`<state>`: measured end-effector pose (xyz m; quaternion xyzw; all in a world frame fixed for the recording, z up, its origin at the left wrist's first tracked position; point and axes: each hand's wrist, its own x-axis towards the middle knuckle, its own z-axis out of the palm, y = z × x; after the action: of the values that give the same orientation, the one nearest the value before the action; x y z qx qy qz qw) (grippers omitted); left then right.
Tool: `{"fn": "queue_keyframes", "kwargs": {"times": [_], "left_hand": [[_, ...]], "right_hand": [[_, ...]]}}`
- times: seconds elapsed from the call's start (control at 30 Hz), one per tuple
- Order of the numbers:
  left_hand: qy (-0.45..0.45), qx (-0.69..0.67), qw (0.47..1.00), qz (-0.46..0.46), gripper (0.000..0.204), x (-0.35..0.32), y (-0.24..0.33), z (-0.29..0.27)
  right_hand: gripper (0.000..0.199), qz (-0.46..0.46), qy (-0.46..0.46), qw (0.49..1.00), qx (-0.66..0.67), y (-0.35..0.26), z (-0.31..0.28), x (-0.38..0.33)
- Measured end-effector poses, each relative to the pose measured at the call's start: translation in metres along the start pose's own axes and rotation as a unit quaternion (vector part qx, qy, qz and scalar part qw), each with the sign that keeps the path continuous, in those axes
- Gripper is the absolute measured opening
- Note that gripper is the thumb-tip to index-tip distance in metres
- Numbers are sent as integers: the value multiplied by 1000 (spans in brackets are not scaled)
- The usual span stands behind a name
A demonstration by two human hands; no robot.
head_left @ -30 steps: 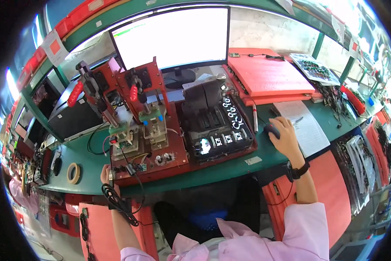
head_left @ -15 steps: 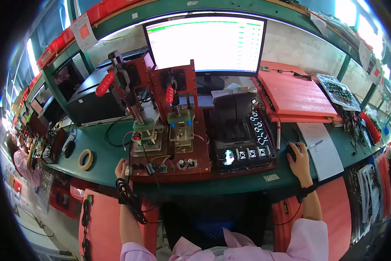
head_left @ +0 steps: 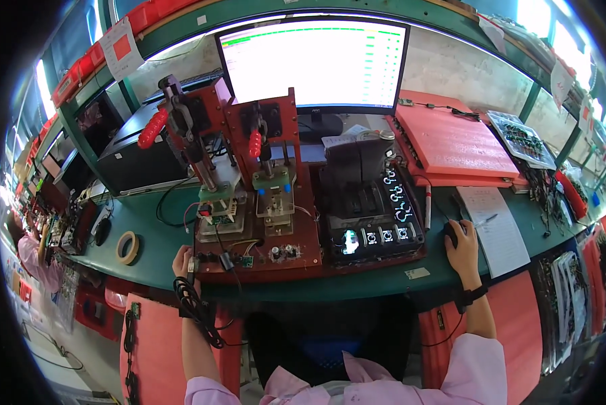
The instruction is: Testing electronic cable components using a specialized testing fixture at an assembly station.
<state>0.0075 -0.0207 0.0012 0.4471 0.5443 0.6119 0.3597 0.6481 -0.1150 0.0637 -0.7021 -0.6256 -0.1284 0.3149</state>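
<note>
My right hand (head_left: 462,251) rests over a black computer mouse (head_left: 453,233) on the green bench, its fingers curved round it. Beside the front left corner of a red test fixture (head_left: 303,255), my left hand (head_left: 183,260) has its fingers closed on the plug end of a black cable (head_left: 194,304). Loops of that cable hang over my left wrist and forearm. The fixture carries two toggle clamps with red handles (head_left: 153,129), standing above small circuit boards (head_left: 216,208). To its right, a black instrument box (head_left: 374,209) has lit digits and a row of buttons.
A bright monitor (head_left: 316,64) stands behind the fixture. Pink foam sheets (head_left: 451,142) and a tray of small parts (head_left: 521,140) lie at the back right. A pen lies on a paper sheet (head_left: 493,233) beside my right hand. Masking tape (head_left: 127,248) sits at left.
The whole view has shifted slightly to one side. Both hands keep their places, the right one on the mouse and the left one at the fixture's corner.
</note>
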Motion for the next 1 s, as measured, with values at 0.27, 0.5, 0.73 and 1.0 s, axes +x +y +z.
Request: {"fn": "queue_keyframes", "kwargs": {"times": [0.27,0.5,0.73,1.0], "left_hand": [[104,-44,992,57,14,-9,18,23],[63,-32,993,89,14,-13,24,27],[1,41,999,36,44,3,-9,-9],[18,-1,998,63,21,6,-11,-3]], "right_hand": [[39,-2,0,1000,-7,0,1,-2],[38,-1,0,1000,-5,0,0,-2],[38,-4,-3,1000,-7,1,1,-2],[39,-3,-14,1000,-6,1,3,-1]]}}
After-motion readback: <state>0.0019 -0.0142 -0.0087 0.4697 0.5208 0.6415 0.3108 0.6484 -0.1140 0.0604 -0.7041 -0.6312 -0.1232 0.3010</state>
